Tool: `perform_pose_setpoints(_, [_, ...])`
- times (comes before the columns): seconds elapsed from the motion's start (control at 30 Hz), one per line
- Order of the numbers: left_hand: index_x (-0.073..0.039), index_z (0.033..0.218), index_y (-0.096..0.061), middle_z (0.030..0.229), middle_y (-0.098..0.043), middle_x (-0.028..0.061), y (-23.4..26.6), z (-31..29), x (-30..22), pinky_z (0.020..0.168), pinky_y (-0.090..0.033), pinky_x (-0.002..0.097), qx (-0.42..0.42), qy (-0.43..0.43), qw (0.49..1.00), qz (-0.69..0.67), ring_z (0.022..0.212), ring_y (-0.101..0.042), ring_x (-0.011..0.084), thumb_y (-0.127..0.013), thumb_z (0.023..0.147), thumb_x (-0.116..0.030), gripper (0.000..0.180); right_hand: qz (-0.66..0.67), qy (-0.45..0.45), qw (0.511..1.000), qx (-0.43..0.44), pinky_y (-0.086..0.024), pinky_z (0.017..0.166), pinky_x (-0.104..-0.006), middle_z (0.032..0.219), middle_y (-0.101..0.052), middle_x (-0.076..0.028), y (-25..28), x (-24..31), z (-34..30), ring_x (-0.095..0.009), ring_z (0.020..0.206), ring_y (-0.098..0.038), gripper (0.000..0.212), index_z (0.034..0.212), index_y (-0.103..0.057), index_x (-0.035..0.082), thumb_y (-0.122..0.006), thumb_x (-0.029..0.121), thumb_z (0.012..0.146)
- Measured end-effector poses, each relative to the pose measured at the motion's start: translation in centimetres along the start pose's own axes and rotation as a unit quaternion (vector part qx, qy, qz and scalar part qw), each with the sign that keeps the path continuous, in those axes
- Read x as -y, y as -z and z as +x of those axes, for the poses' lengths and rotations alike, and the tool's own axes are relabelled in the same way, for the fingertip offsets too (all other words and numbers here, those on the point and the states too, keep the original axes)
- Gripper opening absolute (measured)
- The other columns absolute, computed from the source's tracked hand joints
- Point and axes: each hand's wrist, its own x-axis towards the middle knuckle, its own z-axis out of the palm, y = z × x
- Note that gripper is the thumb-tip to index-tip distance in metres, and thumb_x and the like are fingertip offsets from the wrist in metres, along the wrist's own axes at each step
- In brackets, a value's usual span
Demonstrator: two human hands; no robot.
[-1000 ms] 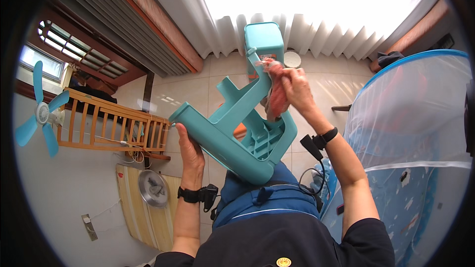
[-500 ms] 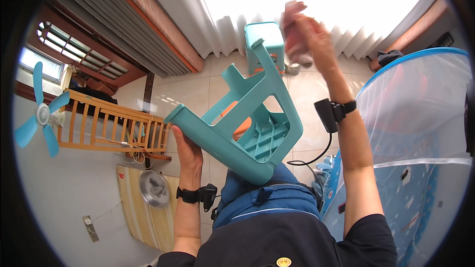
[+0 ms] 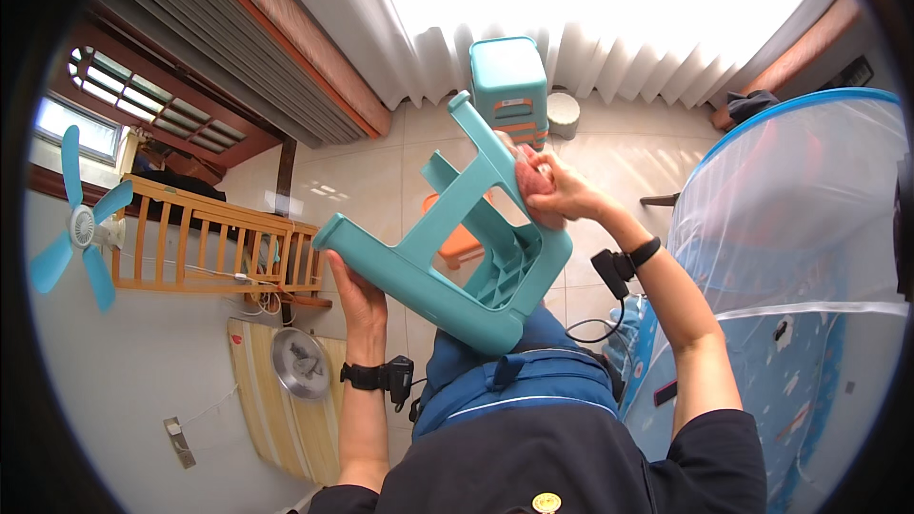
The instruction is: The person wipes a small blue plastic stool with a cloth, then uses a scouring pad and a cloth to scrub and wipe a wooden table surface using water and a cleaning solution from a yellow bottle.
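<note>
A teal plastic stool (image 3: 419, 287) is tipped on its side in front of my waist, its ribbed underside and open legs showing. My left hand (image 3: 362, 303) grips the end of one leg at the left, with the thumb in sight and the other fingers hidden behind the plastic. At the far right leg, my right hand (image 3: 573, 192) is closed on a pinkish-red cloth (image 3: 535, 179) and presses it against the leg's outer edge. Black straps with small boxes circle both wrists.
Beyond the held stool stand stacked teal stools (image 3: 507, 71) and a round pale container (image 3: 563, 116). Below it is an orange stool (image 3: 461, 244). A netted tent (image 3: 762, 228) stands right; a wooden railing (image 3: 205, 233), fan (image 3: 83, 219) and metal basin (image 3: 283, 376) are left.
My right hand, with the cloth, has come down from above and beyond the stool onto its far right leg. The stool has tilted slightly; my left hand keeps its hold.
</note>
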Motion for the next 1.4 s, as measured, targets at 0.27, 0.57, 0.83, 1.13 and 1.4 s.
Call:
perform_pose_setpoints(0.27, [-0.015, 0.107, -0.059, 0.094, -0.061, -0.0038, 0.9, -0.6, -0.9, 0.085, -0.047, 0.0329, -0.101, -0.040, 0.994, -0.030, 0.092, -0.059, 0.0136, -0.056, 0.085, -0.063, 0.052, -0.045, -0.146, 0.987, 0.053, -0.051, 0.077, -0.0318, 0.091, -0.065, -0.011, 2.9, -6.0, -7.4, -0.020, 0.087, -0.062, 0.043, 0.108, -0.061, 0.000, -0.064, 0.021, 0.071])
perform_pose_setpoints(0.57, [-0.018, 0.072, -0.049, 0.069, -0.058, 0.0018, 0.3, 2.9, -1.3, 0.066, -0.049, 0.0291, 0.081, -0.009, 0.991, -0.105, 0.071, -0.057, 0.0162, -0.043, 0.092, -0.061, 0.048, 0.501, -0.009, 0.851, 0.155, -0.050, 0.091, -0.0328, 0.120, -0.057, -0.019, 4.7, 1.3, -4.2, -0.023, 0.104, -0.060, 0.048, 0.123, -0.050, -0.004, -0.052, 0.022, 0.082])
perform_pose_setpoints(0.83, [0.000, 0.110, -0.055, 0.105, -0.063, 0.0138, 2.1, 4.9, -1.6, 0.087, -0.048, 0.0356, -0.003, 0.159, 0.987, 0.035, 0.100, -0.058, 0.0226, -0.039, 0.096, -0.057, 0.061, 0.414, -0.043, 0.896, 0.152, -0.048, 0.083, -0.0236, 0.100, -0.062, -0.011, 0.9, 1.5, -6.0, -0.015, 0.088, -0.060, 0.047, 0.112, -0.056, -0.008, -0.057, 0.019, 0.074])
perform_pose_setpoints(1.13, [0.001, 0.136, -0.039, 0.135, -0.045, 0.0139, -4.8, -1.8, 2.3, 0.092, -0.045, 0.0382, 0.127, 0.254, 0.951, 0.121, 0.116, -0.051, 0.0247, -0.037, 0.093, -0.063, 0.077, 0.095, 0.073, 0.984, 0.130, -0.042, 0.063, -0.0240, 0.075, -0.052, 0.000, -6.6, 5.2, -5.5, -0.007, 0.073, -0.047, 0.021, 0.094, -0.058, -0.003, -0.055, 0.013, 0.081])
perform_pose_setpoints(1.4, [-0.007, 0.128, -0.049, 0.125, -0.056, 0.0062, -8.0, -3.0, 4.5, 0.099, -0.040, 0.0385, 0.078, 0.237, 0.968, 0.014, 0.118, -0.051, 0.0182, -0.038, 0.092, -0.063, 0.067, -0.039, 0.044, 0.993, 0.107, -0.048, 0.075, -0.0296, 0.082, -0.062, -0.015, -5.4, 8.4, -5.8, -0.017, 0.081, -0.060, 0.042, 0.117, -0.057, -0.006, -0.054, 0.014, 0.081])
